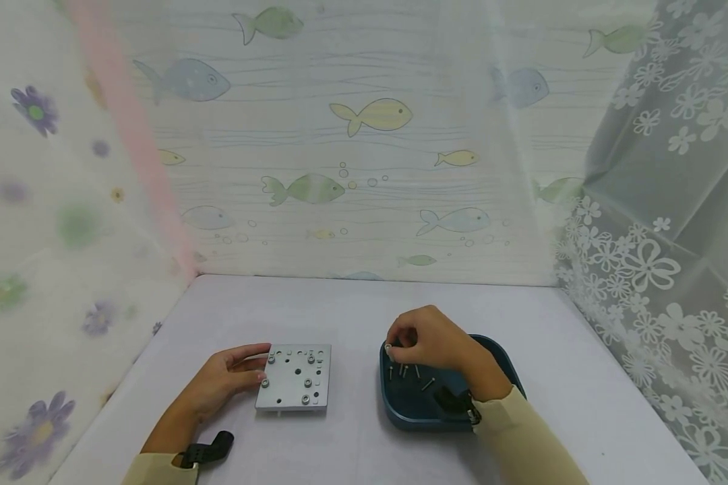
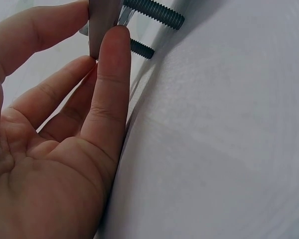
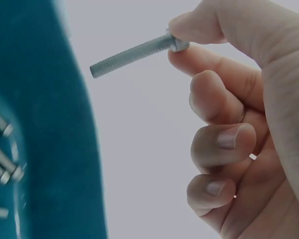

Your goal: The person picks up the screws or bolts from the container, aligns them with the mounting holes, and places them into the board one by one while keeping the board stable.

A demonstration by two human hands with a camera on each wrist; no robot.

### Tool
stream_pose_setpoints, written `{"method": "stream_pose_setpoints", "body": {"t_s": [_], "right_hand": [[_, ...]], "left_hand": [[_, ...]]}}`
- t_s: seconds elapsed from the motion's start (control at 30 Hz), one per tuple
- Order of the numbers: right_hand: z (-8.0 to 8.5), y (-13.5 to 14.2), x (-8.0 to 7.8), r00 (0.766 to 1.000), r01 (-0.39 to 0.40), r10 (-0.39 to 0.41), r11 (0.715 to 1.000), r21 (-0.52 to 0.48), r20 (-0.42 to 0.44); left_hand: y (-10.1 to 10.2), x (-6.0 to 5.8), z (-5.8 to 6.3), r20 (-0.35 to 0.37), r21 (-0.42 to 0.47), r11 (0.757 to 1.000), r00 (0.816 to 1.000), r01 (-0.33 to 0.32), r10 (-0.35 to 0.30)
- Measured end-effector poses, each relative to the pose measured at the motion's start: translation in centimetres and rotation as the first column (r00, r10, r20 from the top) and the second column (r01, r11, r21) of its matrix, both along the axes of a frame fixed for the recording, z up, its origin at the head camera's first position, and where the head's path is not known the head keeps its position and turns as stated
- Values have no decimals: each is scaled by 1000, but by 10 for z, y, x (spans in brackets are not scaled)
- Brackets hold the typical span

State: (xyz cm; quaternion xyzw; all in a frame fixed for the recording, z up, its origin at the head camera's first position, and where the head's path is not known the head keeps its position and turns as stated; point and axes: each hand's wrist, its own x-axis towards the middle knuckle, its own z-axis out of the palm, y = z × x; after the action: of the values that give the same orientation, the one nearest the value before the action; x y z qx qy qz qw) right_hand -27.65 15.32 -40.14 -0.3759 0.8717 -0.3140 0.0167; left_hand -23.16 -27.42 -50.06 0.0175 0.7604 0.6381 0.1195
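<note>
My left hand (image 1: 221,380) grips the left edge of a square silver metal plate (image 1: 288,387) with several holes. Several socket-head bolts (image 1: 307,383) stand in the plate, and in the left wrist view threaded shanks (image 2: 157,14) stick out from its underside beside a fingertip. Over the left side of a dark blue tray (image 1: 394,419), my right hand (image 1: 433,340) pinches a bolt (image 3: 132,58) by its head between thumb and index finger. The bolt's threaded shank points away from the hand, and the other fingers are curled in.
Several loose bolts (image 1: 428,384) lie in the tray. A white cloth covers the table (image 1: 352,438). Patterned curtains (image 1: 364,202) hang behind it and on both sides. Each wrist carries a black camera mount (image 1: 209,450).
</note>
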Motion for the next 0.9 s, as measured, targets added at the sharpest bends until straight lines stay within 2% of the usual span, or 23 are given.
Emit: {"method": "stream_pose_setpoints", "body": {"t_s": [0.3, 0.6, 0.77, 0.9], "right_hand": [[12, -20, 7, 998, 29, -33, 996, -87, -54], [19, -56, 16, 996, 56, -68, 979, -195, -55], [16, -78, 21, 994, 79, -95, 959, -272, -47], [9, -96, 26, 993, 100, -113, 950, -296, -27]], "left_hand": [[0, 2, 1, -3, -2, 1000, 1000, 3, -3], [1, 0, 2, -13, -30, 1000, 1000, -4, 3], [1, 1, 2, -5, -35, 999, 1000, -8, 8], [1, 2, 1, 4, -28, 1000, 1000, -10, 10]]}}
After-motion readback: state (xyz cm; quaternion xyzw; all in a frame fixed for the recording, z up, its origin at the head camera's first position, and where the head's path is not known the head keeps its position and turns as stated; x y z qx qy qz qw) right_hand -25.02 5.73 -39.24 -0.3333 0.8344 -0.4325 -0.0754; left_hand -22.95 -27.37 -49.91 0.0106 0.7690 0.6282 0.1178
